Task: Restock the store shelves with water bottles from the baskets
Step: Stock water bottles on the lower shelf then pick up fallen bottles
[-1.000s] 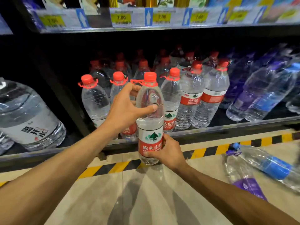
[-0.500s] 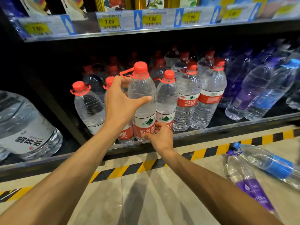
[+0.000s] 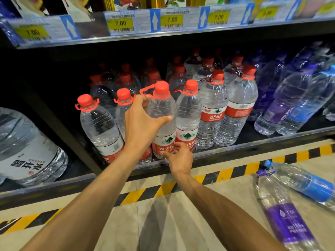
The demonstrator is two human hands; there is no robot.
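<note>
Floor brightly lit, twin shadows fanning; shelf recess dark, price tags smeared, edges bowing fisheye-style.

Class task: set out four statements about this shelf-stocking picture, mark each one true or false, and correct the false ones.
1. The left grip holds a red-capped bottle by its upper body. True.
2. The right grip touches that bottle's red label, low down. True.
3. Both bottles lying on the floor have red labels. False: they are a purple-labelled bottle and a blue-labelled bottle.
4. The readable price tags above read 9.00. False: the price tags read 7.00.
</note>
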